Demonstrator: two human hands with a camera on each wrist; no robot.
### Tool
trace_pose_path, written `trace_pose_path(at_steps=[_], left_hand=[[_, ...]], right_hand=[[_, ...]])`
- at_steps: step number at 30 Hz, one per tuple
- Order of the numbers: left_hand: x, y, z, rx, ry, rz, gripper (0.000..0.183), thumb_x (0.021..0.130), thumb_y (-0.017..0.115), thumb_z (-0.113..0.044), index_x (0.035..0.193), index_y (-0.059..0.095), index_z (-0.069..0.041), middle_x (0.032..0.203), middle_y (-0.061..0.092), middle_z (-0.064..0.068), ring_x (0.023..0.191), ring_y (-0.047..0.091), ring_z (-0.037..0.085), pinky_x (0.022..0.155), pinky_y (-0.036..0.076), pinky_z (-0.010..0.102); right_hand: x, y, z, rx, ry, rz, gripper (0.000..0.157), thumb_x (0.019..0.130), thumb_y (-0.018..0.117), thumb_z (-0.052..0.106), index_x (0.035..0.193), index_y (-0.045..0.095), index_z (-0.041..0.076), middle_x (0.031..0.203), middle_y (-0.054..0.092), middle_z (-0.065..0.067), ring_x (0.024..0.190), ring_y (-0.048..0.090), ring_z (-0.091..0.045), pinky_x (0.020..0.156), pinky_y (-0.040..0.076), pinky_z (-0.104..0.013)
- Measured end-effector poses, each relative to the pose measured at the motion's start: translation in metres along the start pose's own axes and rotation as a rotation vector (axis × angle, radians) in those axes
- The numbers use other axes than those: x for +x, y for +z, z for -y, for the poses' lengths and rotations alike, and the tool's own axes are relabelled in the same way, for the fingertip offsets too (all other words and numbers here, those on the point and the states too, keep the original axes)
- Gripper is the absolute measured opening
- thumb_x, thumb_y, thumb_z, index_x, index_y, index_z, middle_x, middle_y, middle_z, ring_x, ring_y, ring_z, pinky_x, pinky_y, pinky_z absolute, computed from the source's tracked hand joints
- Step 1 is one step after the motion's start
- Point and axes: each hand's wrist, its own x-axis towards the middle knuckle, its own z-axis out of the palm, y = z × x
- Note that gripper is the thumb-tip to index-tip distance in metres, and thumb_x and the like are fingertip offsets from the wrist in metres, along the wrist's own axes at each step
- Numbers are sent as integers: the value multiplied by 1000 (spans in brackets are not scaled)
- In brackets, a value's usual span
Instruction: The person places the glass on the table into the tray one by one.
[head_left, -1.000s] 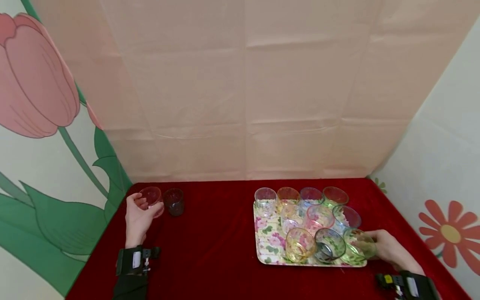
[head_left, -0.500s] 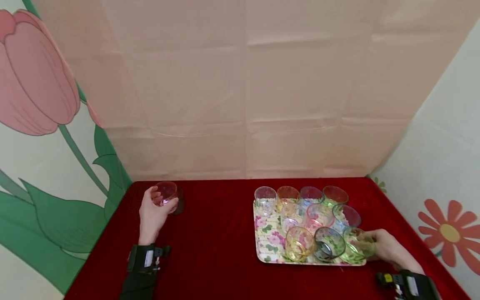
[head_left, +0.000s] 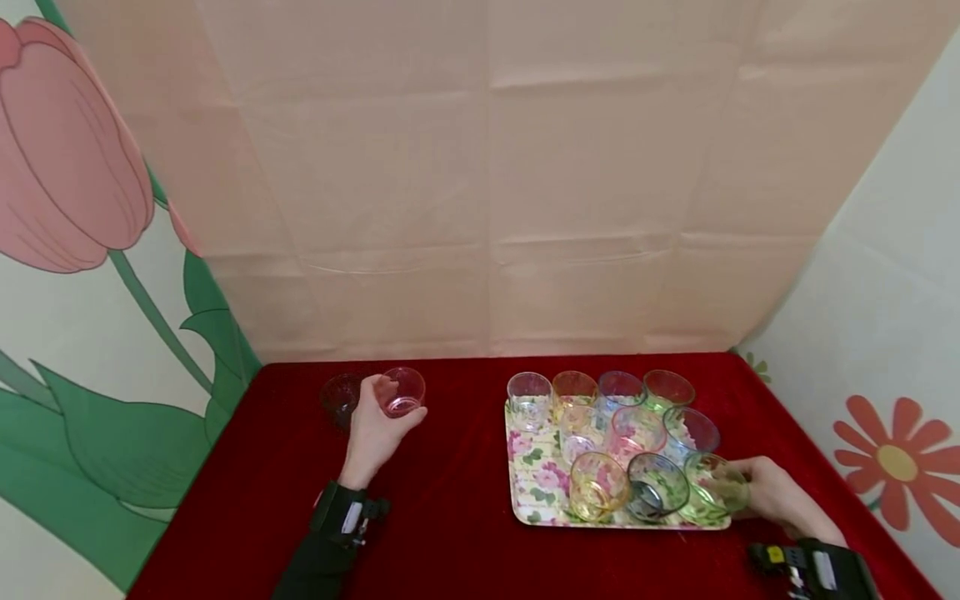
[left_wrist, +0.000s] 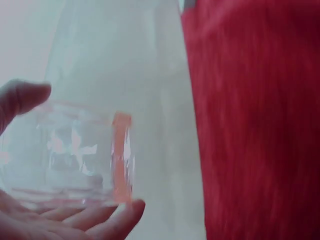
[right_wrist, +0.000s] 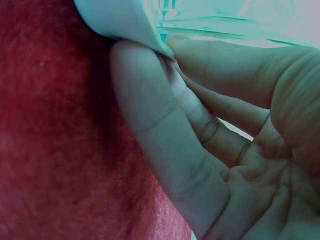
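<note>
Between thumb and fingers, my left hand holds a clear pink drinking glass, also seen from the side in the left wrist view. Behind that hand a dark glass stands on the cloth, partly covered by it. On the right lies a floral tray bearing several tinted glasses. My right hand pinches the tray's near right edge; the right wrist view shows the pale tray rim between thumb and fingers. Right beside that thumb stands a green glass, seen in front of the fingertips.
A red velvet cloth covers the table. Along the tray's front stand a yellow glass and a grey glass. A beige sheet hangs behind, with flower-patterned walls at both sides.
My left hand has carried the pink glass rightward, passing the dark glass from its left side to its right. My right hand and the tray stay where they were.
</note>
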Motion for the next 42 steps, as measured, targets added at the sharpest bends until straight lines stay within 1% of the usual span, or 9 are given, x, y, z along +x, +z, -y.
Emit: trace_pose_path(at_steps=[7,11,15,19,24,29,34,39,42], left_hand=[[-6,33,-5,-154,18,49,71,78,88,-10,134,45,-1,133,59,24,126,55,39,103,47,53],[-11,52,-5,-255,-27,128,72,78,87,-6,136,45,-4,132,54,22,125,51,40,92,55,51],[-18,74,-7,-282,-65,204,72,78,86,-5,137,44,-5,131,53,21,122,49,38,87,56,43],[-24,96,-11,-294,-94,285,71,78,86,-6,137,47,-3,131,54,22,122,50,38,87,57,41],[-30,116,-15,-295,-106,379,71,79,87,-9,137,47,-3,134,55,20,121,52,37,88,57,40],[-33,129,-15,-246,-75,428,71,78,88,-12,137,49,-4,128,59,16,112,58,33,86,57,36],[-35,137,-17,-166,-71,447,72,76,91,-18,136,52,-10,125,63,12,109,61,27,91,54,35],[-36,141,-20,-115,-56,471,71,74,92,-23,133,55,-11,120,67,11,106,63,27,85,54,33],[-37,145,-19,-56,-47,479,75,72,93,-26,135,55,-13,119,68,7,104,64,23,85,53,32]], right_hand=[[0,0,-1,3,-11,-7,58,85,82,40,114,71,-10,101,70,-16,81,63,-20,68,60,-38],[1,-1,-2,2,-18,0,61,85,83,36,118,67,-14,108,69,-25,84,63,-21,69,60,-38],[0,-1,-2,14,-26,6,60,86,82,34,119,67,-13,109,68,-26,83,64,-22,68,60,-38],[0,-1,-3,24,-21,11,58,86,82,37,117,69,-11,107,70,-21,81,64,-21,68,60,-38],[1,1,-3,42,-13,8,49,86,82,32,113,72,-8,102,70,-14,81,62,-21,69,60,-39],[2,0,-3,49,-9,10,47,86,82,30,113,73,-8,100,70,-13,80,63,-21,69,61,-39],[1,-1,-4,36,-21,6,48,87,82,31,113,72,-8,102,70,-16,80,62,-21,69,60,-39],[1,0,-3,27,-39,3,43,89,81,30,111,74,-7,100,70,-14,78,61,-22,67,60,-38],[0,-1,-3,27,-42,6,43,88,81,29,110,74,-7,100,70,-13,78,61,-22,66,59,-37]])
